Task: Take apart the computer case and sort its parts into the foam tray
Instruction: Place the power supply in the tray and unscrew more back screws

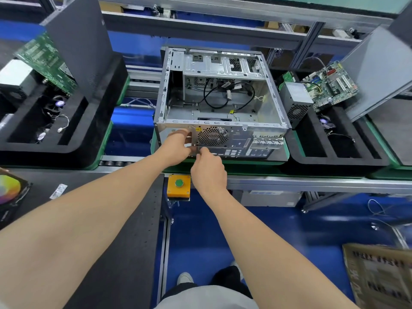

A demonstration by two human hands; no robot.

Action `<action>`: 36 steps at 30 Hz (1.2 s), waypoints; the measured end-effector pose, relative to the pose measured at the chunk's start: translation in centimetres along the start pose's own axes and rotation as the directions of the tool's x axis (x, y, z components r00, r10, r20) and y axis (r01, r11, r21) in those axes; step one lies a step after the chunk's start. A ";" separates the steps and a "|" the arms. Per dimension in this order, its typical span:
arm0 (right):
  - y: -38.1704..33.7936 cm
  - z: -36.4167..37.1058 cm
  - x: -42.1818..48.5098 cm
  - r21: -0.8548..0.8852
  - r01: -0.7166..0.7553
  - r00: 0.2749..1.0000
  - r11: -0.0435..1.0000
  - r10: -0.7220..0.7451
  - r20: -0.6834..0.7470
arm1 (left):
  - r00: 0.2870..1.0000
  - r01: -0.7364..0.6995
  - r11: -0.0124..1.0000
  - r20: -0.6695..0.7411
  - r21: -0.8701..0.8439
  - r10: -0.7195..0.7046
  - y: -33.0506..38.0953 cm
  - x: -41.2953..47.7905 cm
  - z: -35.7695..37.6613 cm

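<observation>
The computer case (220, 90) lay open side up at the near edge of its green pallet (223, 167) on the roller line, rear panel towards the person. The right hand (208, 172) pinched a thin dark tool (198, 150) at the lower left corner of the round fan grille (213, 136); whether it was a driver or a loose screw was too small to tell. The left hand (178, 144) lay on the rear panel just beside it, fingers curled at a cutout, and I could not tell whether it gripped the edge or only steadied the case. The likeliest slip, as I judged it, was the tool skidding off a small screw and dropping it through the rollers or into the case. The bare sheet-metal edge under the left fingers could also cut if the case shifted under a push. The loose black cable (223, 94) inside could snag any part lifted out. By count there were one case, two hands and one tool. Two foam trays flanked the pallet, one past its left edge (66, 150) and one past its right edge (334, 161). Each held one large circuit board, left (44, 61) and right (330, 85), and one leaning grey side panel, left (84, 47) and right (379, 70). One green push button (179, 183) sat below the line.
</observation>
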State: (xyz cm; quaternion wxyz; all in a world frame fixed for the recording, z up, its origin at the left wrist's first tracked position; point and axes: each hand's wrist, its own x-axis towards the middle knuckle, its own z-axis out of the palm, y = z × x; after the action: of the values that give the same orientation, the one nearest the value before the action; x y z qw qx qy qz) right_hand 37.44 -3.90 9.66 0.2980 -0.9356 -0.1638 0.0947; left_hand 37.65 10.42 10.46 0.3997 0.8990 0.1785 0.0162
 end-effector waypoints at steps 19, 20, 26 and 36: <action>2.6 -0.3 0.0 0.687 -0.707 0.706 -0.167 -0.130 0.696 | 0.999 0.024 0.991 -0.023 -0.129 -0.027 0.0 -0.2 0.1; 2.6 -0.1 -0.2 0.648 -0.720 0.692 -0.249 -0.180 0.699 | 1.000 0.025 0.991 0.001 -0.131 -0.025 -0.1 -0.2 0.0; 2.5 0.2 -0.3 0.412 -0.743 0.645 -0.527 -0.401 0.651 | 0.999 0.034 0.992 0.010 -0.123 -0.033 -0.3 -0.2 0.3; 0.4 -0.3 -0.1 0.677 -0.398 0.912 0.618 0.192 0.362 | 0.997 0.068 0.988 0.032 -0.139 -0.064 0.0 -0.1 0.2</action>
State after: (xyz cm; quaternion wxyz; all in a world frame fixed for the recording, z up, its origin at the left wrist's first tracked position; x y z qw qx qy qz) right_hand 37.47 -4.38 9.68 0.6068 -0.7277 0.0092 0.3196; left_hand 37.54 10.28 10.36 0.4645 0.8624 0.2012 0.0030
